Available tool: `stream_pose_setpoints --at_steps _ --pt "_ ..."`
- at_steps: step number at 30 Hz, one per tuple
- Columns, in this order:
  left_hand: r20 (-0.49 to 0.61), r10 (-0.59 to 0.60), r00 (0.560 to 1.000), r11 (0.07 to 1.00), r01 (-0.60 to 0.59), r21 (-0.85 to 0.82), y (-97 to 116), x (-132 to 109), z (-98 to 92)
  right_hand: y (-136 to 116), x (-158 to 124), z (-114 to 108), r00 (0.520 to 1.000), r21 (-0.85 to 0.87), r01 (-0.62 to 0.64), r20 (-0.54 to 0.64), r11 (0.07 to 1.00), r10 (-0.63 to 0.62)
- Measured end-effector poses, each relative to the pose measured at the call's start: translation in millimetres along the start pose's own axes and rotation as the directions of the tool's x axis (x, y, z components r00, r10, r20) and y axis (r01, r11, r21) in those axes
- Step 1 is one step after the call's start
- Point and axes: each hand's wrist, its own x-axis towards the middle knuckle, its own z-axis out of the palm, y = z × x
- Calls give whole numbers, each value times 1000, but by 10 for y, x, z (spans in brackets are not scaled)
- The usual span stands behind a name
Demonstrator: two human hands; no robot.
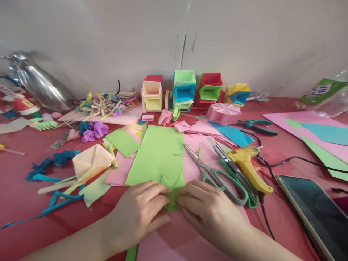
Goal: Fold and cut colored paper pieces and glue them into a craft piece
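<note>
Between my two hands is a small folded piece of green paper (172, 194), with two pointed corners standing up at its far side. My left hand (148, 206) grips its left side with bent fingers, while my right hand (202, 204) pinches the right side. The fingers cover much of the paper. Just beyond it lies a larger flat green sheet (160, 156), and a pink sheet (174, 239) is underneath my hands. Grey-handled scissors (217, 177) rest close to my right hand, blades pointing away to the left.
Right of the scissors are a utility knife (233, 170), a yellow glue gun (248, 166) with its cord, pliers (258, 125) and a phone (312, 214). Folded paper boxes (184, 88) stand along the wall. Left are purple paper flowers (95, 131), wooden sticks (100, 107) and a metal jug (40, 83).
</note>
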Motion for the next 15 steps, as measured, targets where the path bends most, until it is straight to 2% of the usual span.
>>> stream_pose_setpoints --at_steps 7,15 --pt "-91 -7 996 1000 8 9 41 60 31 7 13 -3 997 -28 -77 17 997 77" --pt "-57 -93 994 994 89 -64 13 16 68 11 57 -28 980 19 -190 62 982 189"
